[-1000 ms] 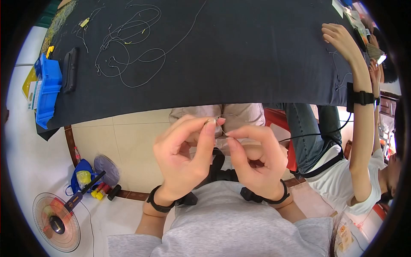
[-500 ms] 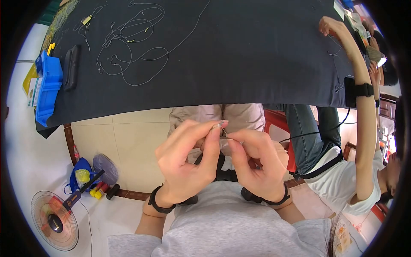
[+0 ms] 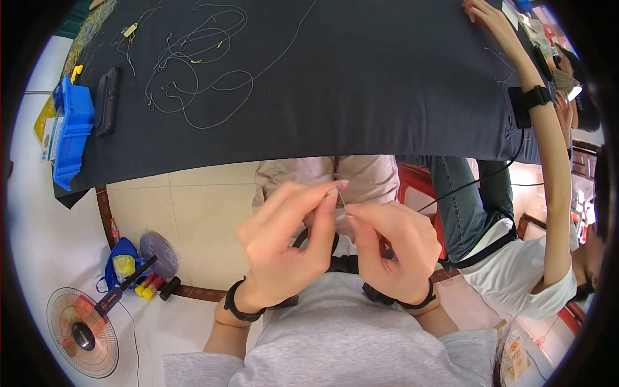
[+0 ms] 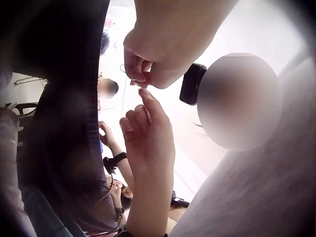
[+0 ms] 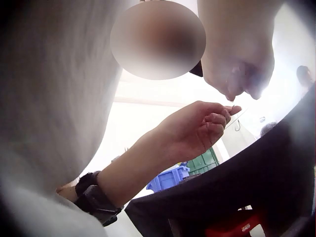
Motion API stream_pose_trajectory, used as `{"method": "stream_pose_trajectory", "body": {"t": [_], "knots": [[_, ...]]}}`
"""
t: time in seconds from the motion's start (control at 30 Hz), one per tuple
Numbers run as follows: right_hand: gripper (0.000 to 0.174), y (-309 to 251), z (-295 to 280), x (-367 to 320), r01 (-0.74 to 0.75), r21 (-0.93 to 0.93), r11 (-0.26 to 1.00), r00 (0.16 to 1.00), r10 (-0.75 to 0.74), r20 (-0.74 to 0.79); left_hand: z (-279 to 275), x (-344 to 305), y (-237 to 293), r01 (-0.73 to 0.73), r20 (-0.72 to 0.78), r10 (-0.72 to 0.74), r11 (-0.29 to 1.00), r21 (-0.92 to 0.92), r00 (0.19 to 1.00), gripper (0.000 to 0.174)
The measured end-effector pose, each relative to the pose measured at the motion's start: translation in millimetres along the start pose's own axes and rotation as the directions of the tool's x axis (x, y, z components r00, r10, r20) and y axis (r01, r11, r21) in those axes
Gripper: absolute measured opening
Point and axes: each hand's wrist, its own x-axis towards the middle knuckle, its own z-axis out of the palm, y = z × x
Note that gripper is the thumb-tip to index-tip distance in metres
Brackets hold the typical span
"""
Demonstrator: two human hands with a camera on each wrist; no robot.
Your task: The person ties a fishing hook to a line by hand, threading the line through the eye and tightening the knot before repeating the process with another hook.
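In the head view my left hand [image 3: 287, 229] is raised over my lap, below the dark table's edge, with thumb and forefinger pinched together. A thin curved hook [image 5: 238, 127], like a fish hook, sticks out by its fingertips in the right wrist view. My right hand [image 3: 400, 242] faces it, thumb and forefinger pinching a fine line [image 3: 343, 200] that runs up to the left fingertips. A small gap separates the two pairs of fingertips. The pinched part of the hook is hidden by the fingers.
Coiled line with small hooks [image 3: 250, 87] lies on the black-covered table [image 3: 387, 84]. A blue bin [image 3: 76, 129] and a black case [image 3: 108, 103] stand at its left. Another person's arm [image 3: 548, 148] reaches over the right end. A fan [image 3: 84, 332] stands at lower left.
My left hand has shifted slightly right and my right fingertips have drawn down and away, showing more line between them. The other person's hand has moved farther up the table.
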Motion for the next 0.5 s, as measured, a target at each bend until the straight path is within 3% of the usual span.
{"method": "stream_pose_trajectory", "body": {"t": [0.13, 0.23, 0.37, 0.5], "knots": [[0.042, 4.6, -3.7, 3.3, 0.081, -0.093, 0.992, 0.997, -0.081, -0.005, 0.6, -0.9, 2.5, -0.037, 0.045, 0.035, 0.998, 0.041, 0.998, 0.02], [0.036, 8.7, -7.9, 10.4, 0.1, -0.081, 0.992, 0.995, -0.101, 0.0, 0.6, -1.3, 4.9, -0.061, 0.07, 0.057, 0.996, 0.058, 0.996, 0.02], [0.027, 12.6, -10.6, 21.4, 0.023, 0.082, 0.996, 0.999, -0.025, 0.032, -2.1, -1.1, 5.6, -0.106, 0.109, 0.095, 0.99, 0.098, 0.989, 0.02], [0.016, 16.0, -17.2, 31.1, -0.127, 0.135, 0.983, 0.98, 0.103, 0.173, -2.8, -0.8, 5.4, -0.141, 0.155, 0.12, 0.981, 0.133, 0.98, 0.019]]}}
